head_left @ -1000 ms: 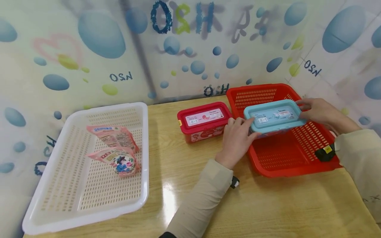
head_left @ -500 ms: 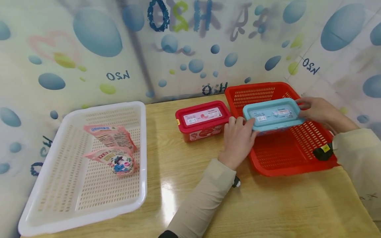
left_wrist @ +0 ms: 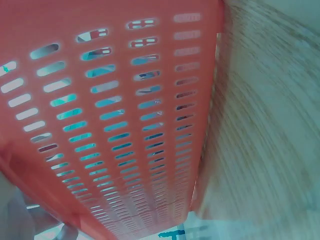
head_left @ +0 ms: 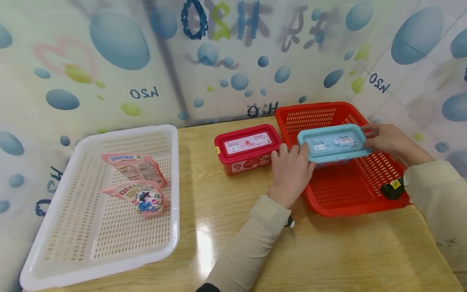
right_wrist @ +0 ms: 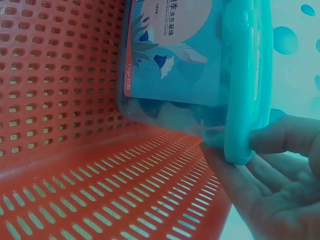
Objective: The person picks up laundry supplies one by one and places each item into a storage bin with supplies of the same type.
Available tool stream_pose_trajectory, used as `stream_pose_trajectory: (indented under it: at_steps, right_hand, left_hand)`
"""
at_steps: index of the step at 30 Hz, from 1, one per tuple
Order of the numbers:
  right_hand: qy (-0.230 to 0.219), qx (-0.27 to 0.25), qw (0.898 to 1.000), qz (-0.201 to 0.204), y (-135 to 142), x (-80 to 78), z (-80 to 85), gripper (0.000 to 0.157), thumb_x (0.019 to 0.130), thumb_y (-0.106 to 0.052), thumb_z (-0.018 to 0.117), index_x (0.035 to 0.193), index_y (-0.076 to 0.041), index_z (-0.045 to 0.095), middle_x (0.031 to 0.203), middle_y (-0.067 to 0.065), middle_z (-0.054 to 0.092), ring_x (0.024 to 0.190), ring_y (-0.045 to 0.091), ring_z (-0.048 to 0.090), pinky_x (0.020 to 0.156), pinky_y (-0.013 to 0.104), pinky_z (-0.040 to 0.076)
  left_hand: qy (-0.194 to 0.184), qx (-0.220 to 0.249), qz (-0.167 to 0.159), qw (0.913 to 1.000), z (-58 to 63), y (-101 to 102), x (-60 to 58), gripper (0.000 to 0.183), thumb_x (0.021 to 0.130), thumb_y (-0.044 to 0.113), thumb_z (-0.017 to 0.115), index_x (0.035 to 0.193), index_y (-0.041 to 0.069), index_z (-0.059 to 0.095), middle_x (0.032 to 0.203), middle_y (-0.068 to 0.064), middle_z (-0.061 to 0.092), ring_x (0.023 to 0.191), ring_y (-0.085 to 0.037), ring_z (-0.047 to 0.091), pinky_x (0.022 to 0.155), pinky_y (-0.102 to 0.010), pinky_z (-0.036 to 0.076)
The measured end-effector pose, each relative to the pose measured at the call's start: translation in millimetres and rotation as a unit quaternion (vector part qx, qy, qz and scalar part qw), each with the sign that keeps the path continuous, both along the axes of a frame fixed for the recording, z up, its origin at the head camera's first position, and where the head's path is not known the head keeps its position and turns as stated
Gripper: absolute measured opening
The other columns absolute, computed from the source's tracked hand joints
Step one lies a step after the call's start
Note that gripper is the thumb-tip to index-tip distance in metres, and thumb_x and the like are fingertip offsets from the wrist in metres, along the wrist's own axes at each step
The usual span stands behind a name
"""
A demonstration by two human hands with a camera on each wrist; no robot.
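A teal-lidded box of laundry pods (head_left: 333,144) is in the back part of the red basket (head_left: 350,209), lid upward. My right hand (head_left: 392,142) grips its right end, thumb and fingers about the lid's rim, as the right wrist view of the hand (right_wrist: 287,175) shows. At the box's near left corner is my left hand (head_left: 292,172), with index finger and thumb at the lid's edge, above the basket's left rim. Whether the box's base touches the basket floor is hidden. In the left wrist view the basket wall (left_wrist: 115,65) covers most of the box.
A red-lidded box (head_left: 248,148) stands on the wooden table (head_left: 208,194), close to the basket's left side. At the left, a white basket (head_left: 175,227) holds two pink pouches (head_left: 146,198). A patterned sheet (head_left: 233,52) hangs behind the table.
The teal-lidded box has moved down and left very slightly within the red basket. My left index finger has slid from the lid's top toward its left edge.
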State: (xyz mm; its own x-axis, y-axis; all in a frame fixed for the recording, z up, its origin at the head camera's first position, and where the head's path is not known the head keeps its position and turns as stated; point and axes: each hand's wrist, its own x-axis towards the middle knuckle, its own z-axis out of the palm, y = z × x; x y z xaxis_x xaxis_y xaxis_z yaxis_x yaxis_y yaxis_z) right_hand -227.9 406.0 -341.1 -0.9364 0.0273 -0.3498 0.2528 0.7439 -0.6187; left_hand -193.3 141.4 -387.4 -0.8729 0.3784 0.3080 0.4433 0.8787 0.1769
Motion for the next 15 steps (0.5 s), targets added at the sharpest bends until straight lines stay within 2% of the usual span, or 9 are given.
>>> stream_pose_trajectory:
  at_steps: [7,15]
  right_hand:
    - [-0.005,0.006,1.000,0.004,-2.1,-1.4,-1.1,0.068,0.088,-0.015,0.054,0.138,0.007,0.015,0.128,0.034,0.030,0.104,0.044,0.040,0.078,0.044,0.047]
    - [-0.010,0.011,1.000,-0.002,-5.4,-4.4,-2.0,0.067,0.088,-0.016,0.053,0.138,0.007,0.014,0.128,0.034,0.029,0.103,0.043,0.040,0.078,0.044,0.047]
  left_hand:
    - [0.010,0.000,0.017,0.9998,-1.4,-1.0,-1.4,0.059,0.077,0.055,0.058,0.123,0.021,0.046,0.108,0.004,0.053,0.083,-0.016,0.036,0.067,-0.030,0.031]
    - [0.009,-0.002,0.022,0.9997,-2.1,-4.5,-4.0,0.063,0.079,0.055,0.056,0.130,0.021,0.044,0.130,0.002,0.043,0.089,-0.018,0.037,0.069,-0.031,0.032]
